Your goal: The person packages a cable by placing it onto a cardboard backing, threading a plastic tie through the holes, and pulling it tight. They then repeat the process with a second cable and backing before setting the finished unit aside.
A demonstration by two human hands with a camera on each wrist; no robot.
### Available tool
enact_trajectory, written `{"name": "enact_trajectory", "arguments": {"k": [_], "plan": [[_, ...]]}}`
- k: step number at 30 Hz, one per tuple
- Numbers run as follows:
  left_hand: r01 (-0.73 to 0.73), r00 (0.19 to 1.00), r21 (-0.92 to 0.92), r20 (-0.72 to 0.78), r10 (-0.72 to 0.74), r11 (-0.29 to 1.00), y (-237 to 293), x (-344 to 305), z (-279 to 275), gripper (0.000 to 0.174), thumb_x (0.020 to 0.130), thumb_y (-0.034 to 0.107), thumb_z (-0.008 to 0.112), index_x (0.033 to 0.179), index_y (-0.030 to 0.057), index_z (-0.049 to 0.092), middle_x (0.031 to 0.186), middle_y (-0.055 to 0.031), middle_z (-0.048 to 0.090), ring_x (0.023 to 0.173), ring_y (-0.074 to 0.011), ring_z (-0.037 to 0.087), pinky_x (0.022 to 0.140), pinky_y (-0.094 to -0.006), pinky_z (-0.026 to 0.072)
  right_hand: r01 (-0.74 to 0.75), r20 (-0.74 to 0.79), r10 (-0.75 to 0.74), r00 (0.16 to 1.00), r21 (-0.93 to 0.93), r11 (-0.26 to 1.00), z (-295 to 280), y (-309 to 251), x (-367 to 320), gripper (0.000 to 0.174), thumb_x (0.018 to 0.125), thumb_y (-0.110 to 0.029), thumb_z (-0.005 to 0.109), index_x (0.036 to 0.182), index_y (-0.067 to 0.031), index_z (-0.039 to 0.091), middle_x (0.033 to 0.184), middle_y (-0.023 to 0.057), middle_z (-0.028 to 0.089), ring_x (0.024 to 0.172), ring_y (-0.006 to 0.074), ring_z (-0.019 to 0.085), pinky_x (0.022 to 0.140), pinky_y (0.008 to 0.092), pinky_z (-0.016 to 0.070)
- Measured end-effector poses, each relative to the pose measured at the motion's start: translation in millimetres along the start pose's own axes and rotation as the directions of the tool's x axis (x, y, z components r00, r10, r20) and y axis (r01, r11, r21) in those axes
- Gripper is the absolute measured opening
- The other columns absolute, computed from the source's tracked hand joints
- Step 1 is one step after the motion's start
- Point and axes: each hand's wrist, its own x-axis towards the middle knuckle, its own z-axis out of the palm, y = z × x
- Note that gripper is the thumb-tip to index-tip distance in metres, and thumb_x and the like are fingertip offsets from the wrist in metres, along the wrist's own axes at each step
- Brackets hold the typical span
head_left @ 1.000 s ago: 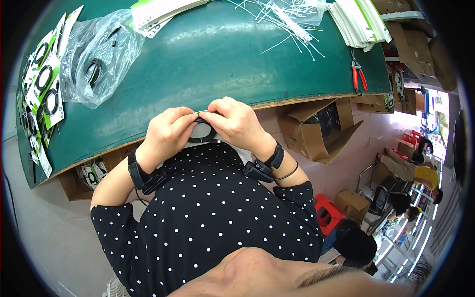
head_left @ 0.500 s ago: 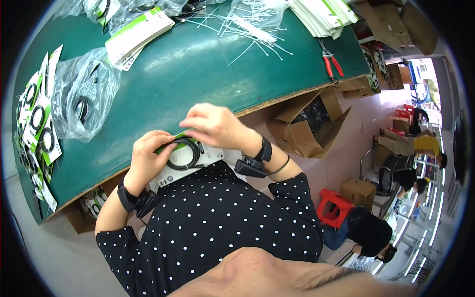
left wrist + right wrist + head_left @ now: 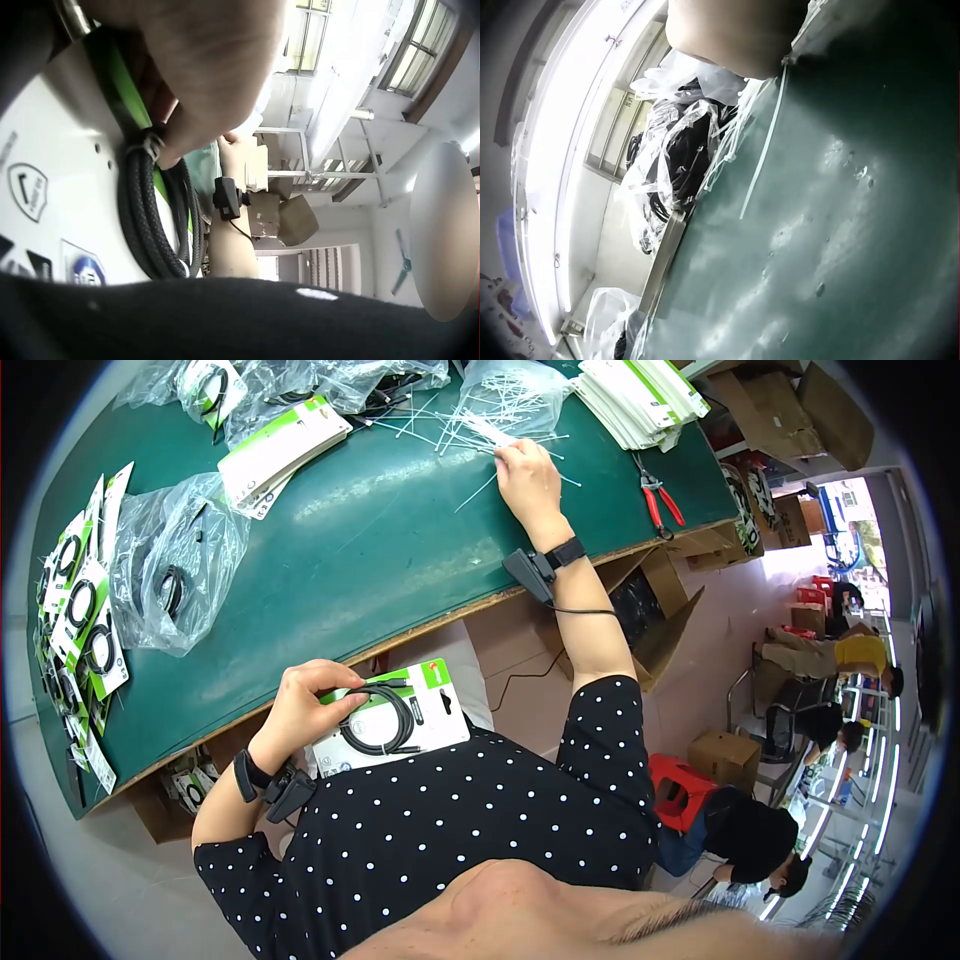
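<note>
L hand (image 3: 312,705) holds card (image 3: 435,726), long axis approx L-R.

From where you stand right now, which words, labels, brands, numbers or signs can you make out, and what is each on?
None reads clearly enough to quote.
Card in the left hand: a tick in a shield, a round blue badge and small print, too blurred.
Card stack near the pliers: marks too small.
Hanging packs and loose cards at the left: too small.
</note>
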Motion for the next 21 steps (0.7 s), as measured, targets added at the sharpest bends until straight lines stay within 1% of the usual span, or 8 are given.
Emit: {"name": "enact_trajectory", "arguments": {"k": [2, 6, 11, 14, 15, 18, 19, 21], "plan": [[-0.002, 1.0, -0.002, 0.006, 0.002, 1.0, 1.3, -0.4, -0.4, 0.015, 0.069, 0.002, 0.076, 0.082, -0.0018, 0.069, 0.087, -0.0114, 0.071, 0.082, -0.0219, 0.067, 0.074, -0.0318, 0.0516, 0.049, 0.081, -0.043, 0.996, -0.082, 0.995, 6.4, 0.2, 3.7, 0.009, 0.08, -0.013, 0.066, 0.087, -0.011, 0.07, 0.086, 0.0074, 0.063, 0.08, 0.0287, 0.063, 0.073, 0.0397, 0.0512], [0.002, 1.0, -0.011, -0.005, -0.002, 1.0, 4.2, 0.2, -0.8, 0.015, 0.07, 0.004, 0.077, 0.083, -0.001, 0.07, 0.086, -0.0128, 0.07, 0.081, -0.0231, 0.067, 0.075, -0.0319, 0.0522, 0.06, 0.17, -0.03, 0.985, -0.174, 0.983, 13.8, 1.6, 12.3, 0.008, 0.079, -0.013, 0.065, 0.085, -0.0103, 0.07, 0.085, 0.0077, 0.063, 0.082, 0.0285, 0.063, 0.072, 0.0399, 0.0519], [-0.031, 0.999, -0.038, -0.015, 0.031, 0.999, 0.3, -1.8, -0.5, 0.016, 0.069, 0.001, 0.077, 0.083, -0.0014, 0.069, 0.087, -0.0115, 0.07, 0.082, -0.0221, 0.067, 0.075, -0.0321, 0.0517, -0.072, 0.185, 0.071, 0.98, -0.001, 0.997, 4.9, 1.7, 12.5, 0.007, 0.078, -0.013, 0.064, 0.08, -0.008, 0.069, 0.085, 0.0088, 0.063, 0.081, 0.0287, 0.064, 0.071, 0.0399, 0.0525], [-0.045, 0.999, -0.037, -0.01, 0.045, 0.998, 1.6, 0.4, -0.6, 0.016, 0.07, 0.001, 0.077, 0.083, -0.0012, 0.069, 0.087, -0.0116, 0.07, 0.083, -0.0221, 0.066, 0.076, -0.0321, 0.0516, 0.062, 0.122, -0.066, 0.99, 0.035, 0.997, 2.7, 2.4, 11.7, 0.007, 0.075, -0.011, 0.062, 0.075, -0.0078, 0.068, 0.083, 0.0122, 0.063, 0.077, 0.0311, 0.064, 0.07, 0.0407, 0.0535], [-0.04, 0.999, -0.04, -0.004, 0.04, 0.998, 2.9, 1.4, -0.7, 0.016, 0.07, 0.002, 0.077, 0.083, -0.0012, 0.069, 0.087, -0.0119, 0.07, 0.083, -0.0225, 0.067, 0.076, -0.032, 0.0519, 0.063, 0.122, -0.067, 0.99, 0.035, 0.997, 3.4, 3.3, 13.5, 0.007, 0.075, -0.011, 0.062, 0.075, -0.0078, 0.068, 0.083, 0.0122, 0.063, 0.077, 0.0311, 0.064, 0.07, 0.0407, 0.0535], [-0.027, 1.0, -0.047, 0.006, 0.027, 0.999, 5.1, 2.4, 0.1, 0.015, 0.07, 0.003, 0.077, 0.083, -0.0012, 0.07, 0.087, -0.0124, 0.07, 0.085, -0.0231, 0.067, 0.076, -0.0319, 0.0525, 0.139, 0.311, -0.09, 0.946, -0.137, 0.981, 7.3, 5.4, 25.3, 0.007, 0.074, -0.013, 0.064, 0.076, -0.0083, 0.069, 0.08, 0.0127, 0.064, 0.074, 0.0321, 0.065, 0.069, 0.0417, 0.0536], [-0.028, 1.0, -0.048, 0.004, 0.028, 0.998, 5.4, 2.1, 0.1, 0.015, 0.07, 0.003, 0.077, 0.083, -0.0011, 0.07, 0.087, -0.0124, 0.07, 0.084, -0.0232, 0.067, 0.076, -0.0318, 0.0525, 0.14, 0.311, -0.092, 0.946, -0.135, 0.981, 8.2, 5.9, 28.4, 0.007, 0.074, -0.013, 0.064, 0.076, -0.0083, 0.069, 0.08, 0.0127, 0.064, 0.074, 0.0321, 0.065, 0.069, 0.0417, 0.0536], [-0.032, 0.999, -0.049, 0.0, 0.032, 0.998, 5.9, 0.9, -0.6, 0.016, 0.07, 0.003, 0.077, 0.083, -0.001, 0.07, 0.088, -0.0125, 0.07, 0.084, -0.0233, 0.068, 0.076, -0.0316, 0.0525, 0.232, 0.427, -0.148, 0.892, -0.154, 0.96, 5.7, 5.8, 38.7, 0.01, 0.073, -0.014, 0.066, 0.078, -0.0074, 0.07, 0.081, 0.015, 0.065, 0.074, 0.0334, 0.066, 0.069, 0.0417, 0.0539]]}}
